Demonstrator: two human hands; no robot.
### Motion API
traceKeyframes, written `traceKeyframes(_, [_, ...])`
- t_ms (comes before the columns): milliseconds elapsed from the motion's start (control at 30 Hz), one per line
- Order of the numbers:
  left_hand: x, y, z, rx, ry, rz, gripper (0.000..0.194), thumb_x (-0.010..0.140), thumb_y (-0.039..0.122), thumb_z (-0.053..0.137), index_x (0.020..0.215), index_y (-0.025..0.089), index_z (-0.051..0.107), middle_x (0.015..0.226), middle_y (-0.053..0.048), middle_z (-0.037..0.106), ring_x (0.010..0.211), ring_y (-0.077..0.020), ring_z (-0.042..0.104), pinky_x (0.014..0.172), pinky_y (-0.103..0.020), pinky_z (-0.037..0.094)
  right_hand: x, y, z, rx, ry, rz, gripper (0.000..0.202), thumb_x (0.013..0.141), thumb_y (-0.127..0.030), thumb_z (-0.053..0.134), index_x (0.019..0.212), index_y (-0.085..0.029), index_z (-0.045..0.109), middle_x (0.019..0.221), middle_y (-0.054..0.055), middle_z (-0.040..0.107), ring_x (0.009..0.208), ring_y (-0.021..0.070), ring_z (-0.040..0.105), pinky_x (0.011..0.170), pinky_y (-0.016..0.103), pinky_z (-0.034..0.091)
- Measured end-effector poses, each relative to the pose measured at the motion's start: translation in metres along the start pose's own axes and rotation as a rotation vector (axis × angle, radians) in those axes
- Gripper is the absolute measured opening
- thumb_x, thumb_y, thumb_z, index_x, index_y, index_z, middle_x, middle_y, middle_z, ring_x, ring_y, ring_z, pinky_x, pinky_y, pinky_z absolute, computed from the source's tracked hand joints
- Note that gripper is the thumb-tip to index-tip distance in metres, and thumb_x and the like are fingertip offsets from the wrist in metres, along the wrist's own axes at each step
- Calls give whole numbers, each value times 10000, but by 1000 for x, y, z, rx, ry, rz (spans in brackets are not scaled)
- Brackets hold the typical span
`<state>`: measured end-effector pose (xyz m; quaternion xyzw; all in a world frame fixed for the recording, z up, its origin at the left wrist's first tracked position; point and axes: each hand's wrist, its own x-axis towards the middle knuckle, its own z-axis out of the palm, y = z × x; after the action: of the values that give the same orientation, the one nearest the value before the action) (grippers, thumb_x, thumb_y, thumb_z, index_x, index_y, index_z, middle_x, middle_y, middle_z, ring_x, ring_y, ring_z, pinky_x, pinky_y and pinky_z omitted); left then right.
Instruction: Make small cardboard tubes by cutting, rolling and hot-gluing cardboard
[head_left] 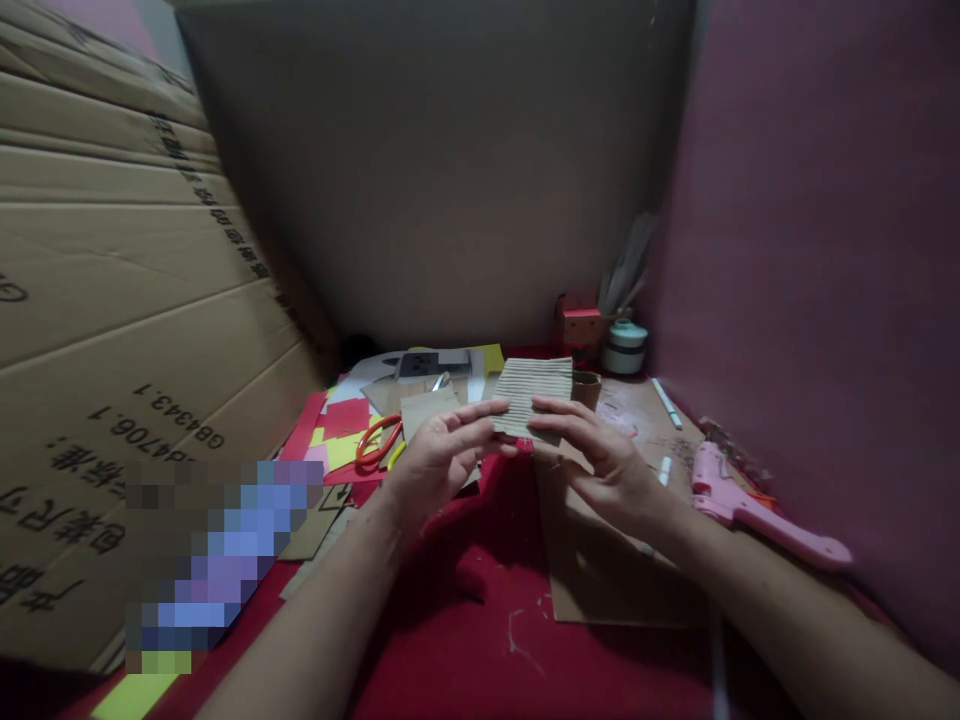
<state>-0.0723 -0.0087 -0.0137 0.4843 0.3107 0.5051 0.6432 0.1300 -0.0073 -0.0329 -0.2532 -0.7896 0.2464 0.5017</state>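
Note:
A piece of corrugated cardboard (536, 385), ridged side up, is raised over the table between my two hands. My left hand (442, 455) grips its left edge, with some fingers on top and others lower down. Fingers of my right hand (604, 460) rest on the ridged face near the right edge, the thumb beneath. Under my right hand lies a large flat cardboard sheet (615, 590). Orange-handled scissors (379, 440) are left of my left hand. The underside of the held piece is hidden.
A pink glue gun (765, 515) lies right, near glue sticks (666, 403). At the back stand a teal jar (625, 347), a red box (581, 328) and a brown cardboard tube (586, 390). Paper scraps (347, 418) lie left. A printed cardboard panel (135, 330) walls the left side.

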Motion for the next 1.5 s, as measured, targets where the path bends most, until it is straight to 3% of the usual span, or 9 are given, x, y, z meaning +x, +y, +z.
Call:
traceKeyframes(133, [-2, -5, 4, 68, -64, 6, 484, 619, 71, 722, 1083, 162, 620, 865, -78, 719, 833, -175, 665, 816, -285, 483, 1, -3, 0, 10, 131, 50, 162, 806, -198, 587, 927, -249, 683, 1129, 49, 632, 1055, 198, 581, 924, 393, 465])
traceKeyframes(433, [5, -31, 15, 136, 79, 110, 161, 729, 267, 676, 789, 119, 656, 743, -78, 713, 709, -193, 670, 687, -302, 520, 5, -5, 3, 248, 278, 386, 121, 712, -301, 681, 705, -181, 672, 705, 22, 680, 688, 164, 610, 676, 315, 499])
traceKeyframes(600, [6, -30, 14, 226, 121, 133, 172, 749, 281, 655, 704, 115, 648, 659, -58, 695, 581, -129, 622, 636, -246, 491, 9, 4, 0, 430, 403, 330, 167, 702, -285, 694, 819, -201, 609, 886, 12, 630, 764, 131, 585, 734, 290, 480])
traceKeyframes(700, [2, -23, 16, 266, 50, 70, 177, 753, 277, 645, 674, 119, 635, 584, -42, 667, 499, -109, 587, 550, -221, 474, 13, 10, -7, 488, 539, 362, 471, 649, -257, 731, 1075, -274, 529, 1139, 13, 545, 752, 99, 577, 678, 257, 482])
traceKeyframes(833, [0, -18, 19, 293, 15, -52, 196, 730, 294, 665, 635, 132, 610, 487, 2, 593, 393, -85, 523, 398, -183, 424, 14, 13, -13, 533, 353, 491, 373, 693, -230, 657, 1063, -221, 610, 1068, 50, 624, 827, 153, 595, 712, 300, 482])
traceKeyframes(1067, [6, -23, 8, 200, 155, -166, 265, 708, 352, 649, 597, 139, 537, 458, 31, 512, 309, -78, 446, 245, -178, 367, 10, -1, -10, 256, 60, 306, 190, 779, -186, 550, 850, -250, 715, 921, 15, 710, 903, 172, 634, 876, 371, 468])
traceKeyframes(1200, [6, -17, 4, 123, 157, -215, 190, 757, 291, 551, 699, 112, 576, 520, -2, 542, 365, -96, 488, 300, -217, 444, 6, 5, -8, 119, 36, 145, 223, 801, -163, 534, 869, -272, 716, 964, 12, 710, 913, 169, 650, 860, 362, 505])
traceKeyframes(1333, [5, -9, 5, 71, 132, -276, 382, 820, 443, 447, 688, 108, 573, 537, -30, 544, 374, -111, 489, 305, -252, 458, 5, 11, -8, 65, 49, 104, 267, 797, -124, 525, 877, -292, 717, 941, 0, 717, 887, 156, 663, 834, 341, 531])
traceKeyframes(1500, [3, -9, 8, 129, 109, -229, 275, 695, 377, 680, 664, 124, 576, 501, 23, 492, 368, -83, 459, 270, -190, 414, 5, 13, -7, 9, 16, 55, 306, 791, -114, 508, 903, -313, 713, 951, -1, 715, 896, 156, 663, 814, 335, 538])
